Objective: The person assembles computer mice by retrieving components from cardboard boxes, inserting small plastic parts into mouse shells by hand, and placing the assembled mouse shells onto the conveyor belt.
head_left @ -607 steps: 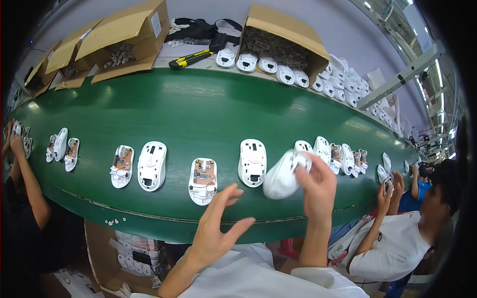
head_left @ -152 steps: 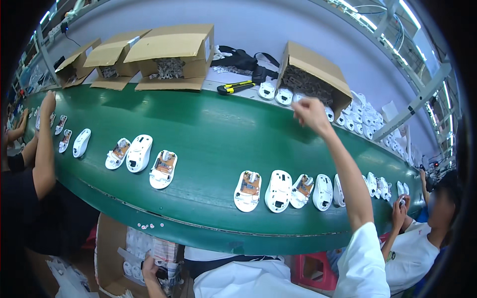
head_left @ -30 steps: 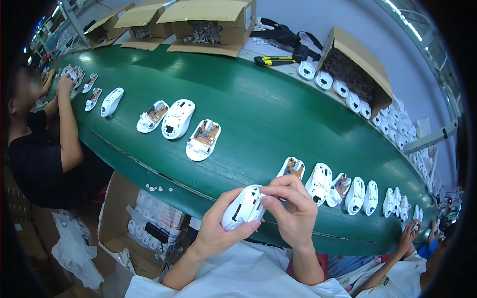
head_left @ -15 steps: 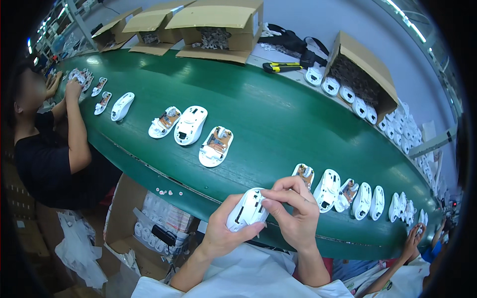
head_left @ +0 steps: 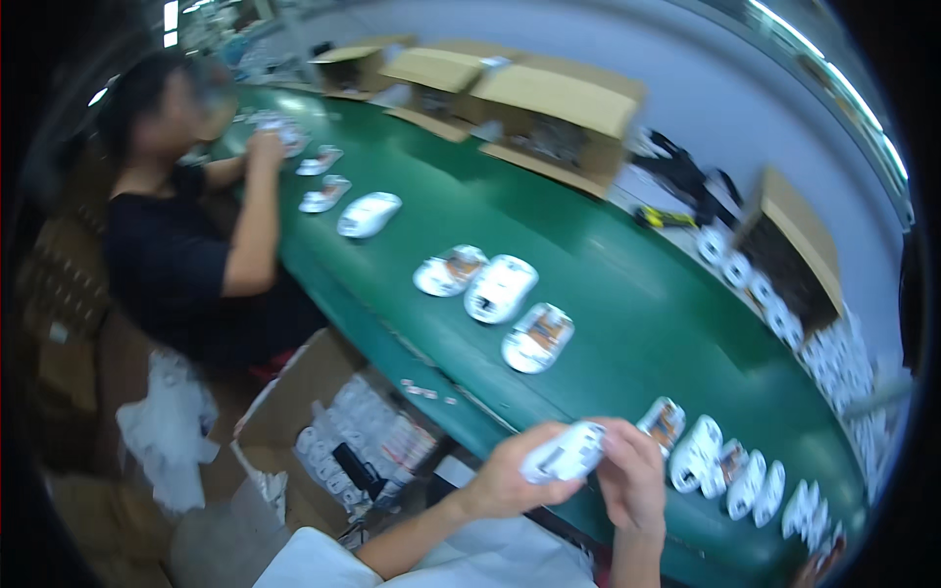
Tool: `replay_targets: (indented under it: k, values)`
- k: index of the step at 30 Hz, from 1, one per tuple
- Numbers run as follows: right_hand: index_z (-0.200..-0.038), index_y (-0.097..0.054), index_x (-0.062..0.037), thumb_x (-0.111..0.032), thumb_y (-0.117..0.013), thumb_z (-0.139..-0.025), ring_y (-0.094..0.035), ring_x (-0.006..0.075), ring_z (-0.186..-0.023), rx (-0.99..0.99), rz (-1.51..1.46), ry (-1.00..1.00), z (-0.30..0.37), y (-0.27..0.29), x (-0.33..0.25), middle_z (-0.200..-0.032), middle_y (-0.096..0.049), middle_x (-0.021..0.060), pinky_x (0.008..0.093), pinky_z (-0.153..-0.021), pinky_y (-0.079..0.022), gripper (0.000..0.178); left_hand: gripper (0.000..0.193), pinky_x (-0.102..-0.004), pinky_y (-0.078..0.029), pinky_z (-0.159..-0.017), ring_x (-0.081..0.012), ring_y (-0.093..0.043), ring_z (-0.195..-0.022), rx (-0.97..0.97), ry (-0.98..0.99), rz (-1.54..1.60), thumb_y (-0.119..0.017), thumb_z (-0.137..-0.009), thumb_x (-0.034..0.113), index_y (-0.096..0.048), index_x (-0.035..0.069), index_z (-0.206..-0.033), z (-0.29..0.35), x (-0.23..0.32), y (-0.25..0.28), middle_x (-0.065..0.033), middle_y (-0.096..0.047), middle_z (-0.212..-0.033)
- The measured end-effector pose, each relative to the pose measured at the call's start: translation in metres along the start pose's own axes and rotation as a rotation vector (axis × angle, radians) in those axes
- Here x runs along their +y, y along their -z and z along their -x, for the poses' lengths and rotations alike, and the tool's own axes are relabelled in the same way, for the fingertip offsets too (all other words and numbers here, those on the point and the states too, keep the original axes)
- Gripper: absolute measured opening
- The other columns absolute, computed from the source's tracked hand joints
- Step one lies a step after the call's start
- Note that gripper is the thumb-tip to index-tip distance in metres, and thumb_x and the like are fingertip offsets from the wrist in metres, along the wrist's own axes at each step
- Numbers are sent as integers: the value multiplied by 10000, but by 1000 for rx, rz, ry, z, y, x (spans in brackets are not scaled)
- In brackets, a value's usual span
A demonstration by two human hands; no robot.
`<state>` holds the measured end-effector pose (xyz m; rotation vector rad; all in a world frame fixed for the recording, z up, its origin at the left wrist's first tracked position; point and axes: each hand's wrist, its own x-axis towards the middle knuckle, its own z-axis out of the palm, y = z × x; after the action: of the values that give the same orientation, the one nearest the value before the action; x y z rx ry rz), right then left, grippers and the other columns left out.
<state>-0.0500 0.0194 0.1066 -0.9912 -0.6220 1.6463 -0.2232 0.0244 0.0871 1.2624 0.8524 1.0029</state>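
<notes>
A white computer mouse (head_left: pixel 563 453), dark slots on the side facing up, is held over the table's near edge. Wrapped around its left end is my left hand (head_left: pixel 505 480), fingers closed on it. Curled against the right end is my right hand (head_left: pixel 633 472); motion blur hides the exact contact of its fingertips. Just beyond the right hand lies an open mouse base with a brown circuit board (head_left: pixel 663 423), with a closed white mouse (head_left: pixel 697 453) beside it.
A green table (head_left: pixel 608 284) curves past me, carrying more mice (head_left: pixel 501 289) and open bases (head_left: pixel 538 337). Cardboard boxes (head_left: pixel 559 93) line its far side, near a yellow-black cutter (head_left: pixel 667 218). A co-worker (head_left: pixel 186 225) sits left. Below stands a box of white parts (head_left: pixel 279 412).
My view has swung left, so the table and the co-worker appear farther right. The mouse in my hands has tilted, and my right fingers have moved from its top to its right end.
</notes>
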Motion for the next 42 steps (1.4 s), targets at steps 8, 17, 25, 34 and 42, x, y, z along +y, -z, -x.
replay_targets:
  k: [8, 17, 25, 34, 42]
  values:
    - [-1012, -614, 113, -80, -554, -893, -554, 229, -952, -30, 77, 85, 30, -49, 13, -1060, -617, 208, 308, -889, -418, 234, 497, -280, -452, -790, -157, -546, -900, -115, 1, 20, -662, -796, 51, -518, 35, -1271, 38, 30, 21, -82, -598, -1070]
    - [-986, -603, 81, -154, -526, -950, -565, 165, -793, 23, 61, 219, 29, -64, 27, -936, -620, 147, 274, -737, -445, 250, 518, -310, -460, -798, -182, -559, -911, -66, 28, 47, -646, -804, 48, -491, 34, -1298, 47, 33, 19, -96, -602, -1081]
    - [-1188, -564, -55, -267, -581, -911, -613, 295, -896, -23, 12, 104, 29, -37, 34, -1045, -647, 169, 369, -848, -475, 350, 470, -276, -446, -790, -153, -543, -893, -18, -25, 83, -674, -795, 39, -518, 35, -1239, 46, 40, 16, -70, -589, -1057]
    - [-1098, -583, 125, -111, -554, -901, -576, 234, -958, 7, -100, 182, 21, -25, 19, -1060, -614, 208, 313, -884, -446, 309, 490, -267, -448, -801, -146, -538, -897, -86, 7, 27, -709, -757, 65, -527, 41, -1211, 19, 20, 1, -67, -589, -1055]
    - [-1122, -588, 66, -164, -529, -982, -576, 123, -830, 34, -57, -83, -30, 46, -13, -978, -616, 116, 191, -673, -463, 276, 492, -261, -554, -669, -170, -630, -766, 79, 117, 211, -714, -741, 11, -527, -45, -1192, -50, -34, -48, -126, -629, -981]
